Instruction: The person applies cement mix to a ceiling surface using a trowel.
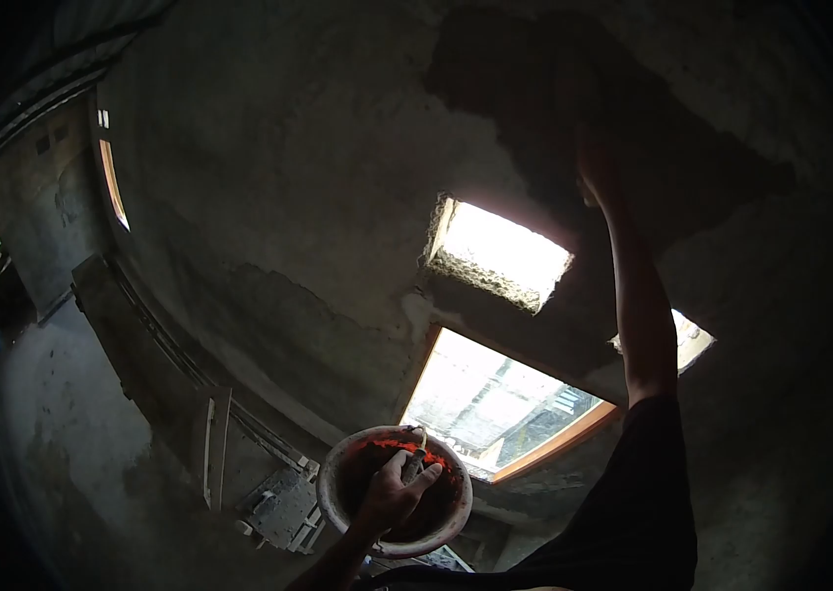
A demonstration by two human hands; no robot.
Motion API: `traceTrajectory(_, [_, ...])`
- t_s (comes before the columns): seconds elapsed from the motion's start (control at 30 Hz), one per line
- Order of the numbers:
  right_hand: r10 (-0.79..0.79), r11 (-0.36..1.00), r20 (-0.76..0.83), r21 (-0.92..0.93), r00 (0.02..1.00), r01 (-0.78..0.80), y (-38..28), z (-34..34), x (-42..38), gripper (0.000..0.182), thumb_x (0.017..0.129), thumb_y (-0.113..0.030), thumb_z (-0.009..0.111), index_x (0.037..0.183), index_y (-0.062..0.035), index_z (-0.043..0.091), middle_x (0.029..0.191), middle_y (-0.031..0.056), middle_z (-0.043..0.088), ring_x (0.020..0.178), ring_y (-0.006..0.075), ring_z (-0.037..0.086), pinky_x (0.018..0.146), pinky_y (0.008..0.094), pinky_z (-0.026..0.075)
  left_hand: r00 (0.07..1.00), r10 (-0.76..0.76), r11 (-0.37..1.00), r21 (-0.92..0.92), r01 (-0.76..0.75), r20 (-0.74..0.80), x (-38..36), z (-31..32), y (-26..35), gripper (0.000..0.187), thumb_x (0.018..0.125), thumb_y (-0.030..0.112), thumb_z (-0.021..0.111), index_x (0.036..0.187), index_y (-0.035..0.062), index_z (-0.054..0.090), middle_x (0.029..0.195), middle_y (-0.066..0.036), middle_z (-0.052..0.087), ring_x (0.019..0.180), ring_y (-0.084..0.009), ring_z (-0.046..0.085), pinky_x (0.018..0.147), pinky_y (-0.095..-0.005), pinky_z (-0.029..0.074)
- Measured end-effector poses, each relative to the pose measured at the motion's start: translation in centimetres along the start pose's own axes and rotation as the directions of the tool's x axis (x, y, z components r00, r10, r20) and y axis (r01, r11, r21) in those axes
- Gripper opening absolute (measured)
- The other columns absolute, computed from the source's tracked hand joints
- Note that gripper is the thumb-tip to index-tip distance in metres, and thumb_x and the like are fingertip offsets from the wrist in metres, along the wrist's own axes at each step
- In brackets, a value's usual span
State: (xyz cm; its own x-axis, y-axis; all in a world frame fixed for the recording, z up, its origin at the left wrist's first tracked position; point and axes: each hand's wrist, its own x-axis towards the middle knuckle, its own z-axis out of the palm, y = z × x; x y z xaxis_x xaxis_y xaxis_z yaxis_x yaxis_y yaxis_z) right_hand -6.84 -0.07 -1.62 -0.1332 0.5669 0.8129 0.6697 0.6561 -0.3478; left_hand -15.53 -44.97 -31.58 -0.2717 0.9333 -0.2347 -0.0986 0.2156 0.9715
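My left hand (399, 494) is closed around the dark handle (415, 464) of a round bucket (334, 473) at the bottom middle. The bucket has a pale, dirty rim and orange-red patches on its inner wall; its contents are too dark to make out. My right arm is stretched far up along the grey wall (328, 158). At its end my right hand (594, 179) is curled against a large, dark, damp-looking patch (623, 108) of the wall. Shadow hides most of its fingers and whatever they hold.
Below the patch is a rough-edged opening (505, 251) with bright light. A wood-framed window (495, 404) lies under it, and a smaller opening (692, 340) is right of my forearm. Planks (140, 325) and a dusty board (283, 507) stand at the lower left.
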Motion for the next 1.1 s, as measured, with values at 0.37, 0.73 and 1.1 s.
traceTrajectory(0.37, [0.585, 0.684, 0.699, -0.151, 0.412, -0.714, 5.5, -17.4, -42.5, 0.045, 0.076, -0.035, 0.069, 0.097, -0.0022, 0.046, 0.074, 0.0123, 0.058, 0.049, 0.0114, 0.051, 0.041, 0.0285, 0.041, 0.978, -0.155, 0.988, 0.038, 0.152, 0.14, 0.6, 6.7, -4.2, 0.041, 0.083, 0.035, 0.061, 0.102, -0.0005, 0.053, 0.093, -0.016, 0.063, 0.092, -0.0239, 0.061, 0.08, -0.0341, 0.047])
traceTrajectory(0.73, [0.197, 0.559, 0.872, 0.276, 0.449, -0.782, 5.8, -32.0, -71.1, 0.028, 0.084, -0.012, 0.06, 0.11, -0.0008, 0.055, 0.115, 0.0155, 0.056, 0.099, 0.0204, 0.055, 0.081, 0.0315, 0.045, 0.901, -0.297, 0.955, 0.115, 0.274, 0.317, -0.7, 16.4, -12.6, 0.025, 0.093, 0.033, 0.048, 0.093, 0.0083, 0.045, 0.071, -0.002, 0.046, 0.056, -0.0094, 0.047, 0.049, -0.026, 0.041])
traceTrajectory(1.1, [0.813, 0.275, 0.563, -0.595, -0.148, -0.755, 1.7, -24.5, -74.5, 0.071, 0.066, -0.028, 0.075, 0.119, 0.0048, 0.04, 0.107, 0.0246, 0.057, 0.096, 0.0333, 0.06, 0.078, 0.0405, 0.049, 0.834, -0.223, 0.937, 0.346, 0.041, 0.504, -2.9, 19.0, -14.6, 0.04, 0.09, 0.038, 0.051, 0.111, 0.0044, 0.051, 0.092, -0.012, 0.057, 0.086, -0.0201, 0.054, 0.078, -0.0329, 0.043])
